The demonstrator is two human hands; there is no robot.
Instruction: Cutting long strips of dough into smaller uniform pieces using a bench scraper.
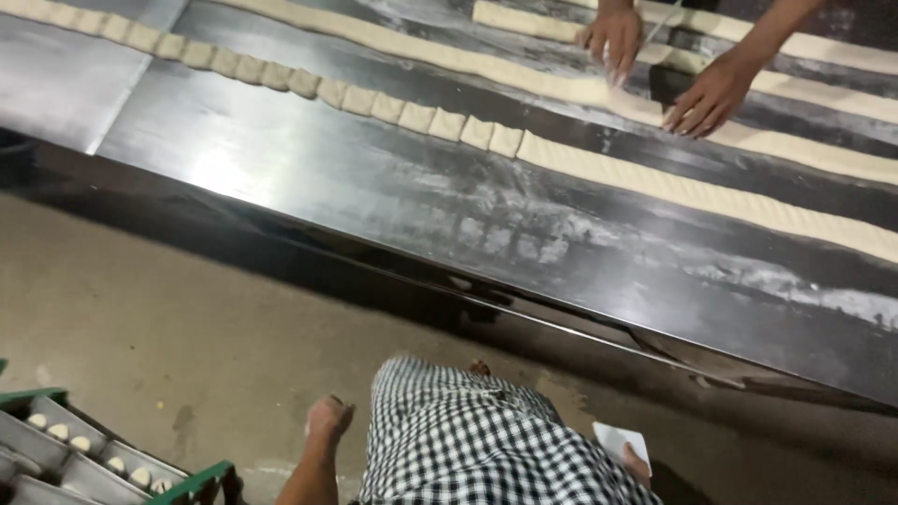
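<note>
Card (619,438), white, pinched in r. hand (638,465); l. hand (329,417) curled, well apart.

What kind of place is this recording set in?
Probably a bakery or dough workshop. Long dough ropes lie on a floured steel table, one partly cut into small pieces, and a rack of trays holds dough balls.

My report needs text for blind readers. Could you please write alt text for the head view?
Long dough ropes lie on a dark steel table, one partly cut into pieces, and a co-worker's hands work a rope at the far side. Below, the wearer's left hand hangs empty; the right hand holds a white card beside checked cloth.
</note>
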